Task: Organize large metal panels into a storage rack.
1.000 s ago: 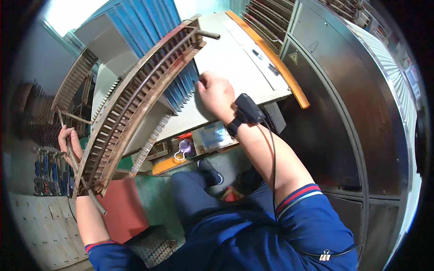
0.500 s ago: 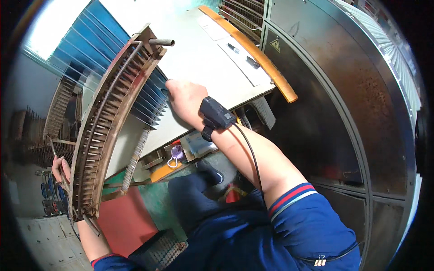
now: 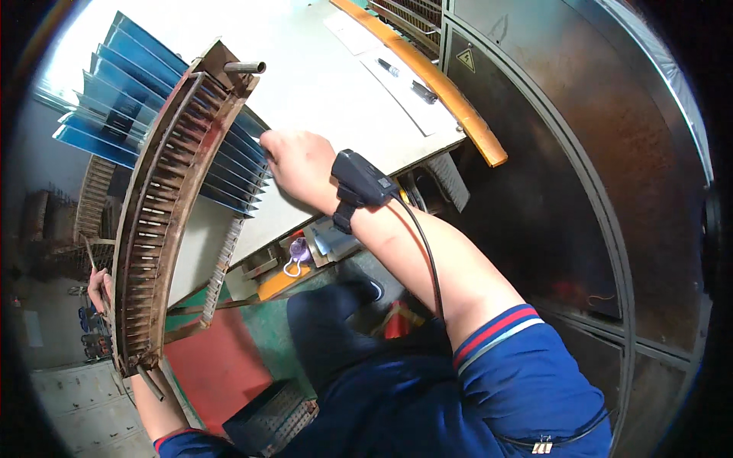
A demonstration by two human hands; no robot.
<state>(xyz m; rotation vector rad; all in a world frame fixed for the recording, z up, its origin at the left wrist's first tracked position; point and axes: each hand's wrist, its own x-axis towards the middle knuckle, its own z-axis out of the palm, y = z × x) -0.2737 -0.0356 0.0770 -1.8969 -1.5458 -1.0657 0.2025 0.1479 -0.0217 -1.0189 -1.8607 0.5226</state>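
Observation:
A rusty slotted metal rack (image 3: pixel 143 263), with a rod along its side and tube ends sticking out, stands tilted at the left. Several thin blue glassy sheets (image 3: pixel 126 114) sit through its slots, lying nearly parallel and fanned at the far left. My left hand (image 3: pixel 98 290) is curled around the rack's left side, partly hidden by the frame. My right hand (image 3: pixel 301 164) is closed at the right edge of the sheets, fingers pinched on a sheet there; the fingertips are partly hidden. A black device is strapped to my right wrist, with a cable along the forearm.
The rack is over a white table (image 3: pixel 305 84) holding paper, a pen (image 3: pixel 388 67) and a black marker (image 3: pixel 424 92). A curved orange strip (image 3: pixel 458 99) lines its far right edge. Metal cabinets (image 3: pixel 534 153) stand right. Below are a shelf with a purple item (image 3: pixel 298 249) and a crate (image 3: pixel 286 420).
The rack has shifted a little left, and the blue sheets now stand more fanned and spread apart at their far left ends. My right hand has moved slightly left with them.

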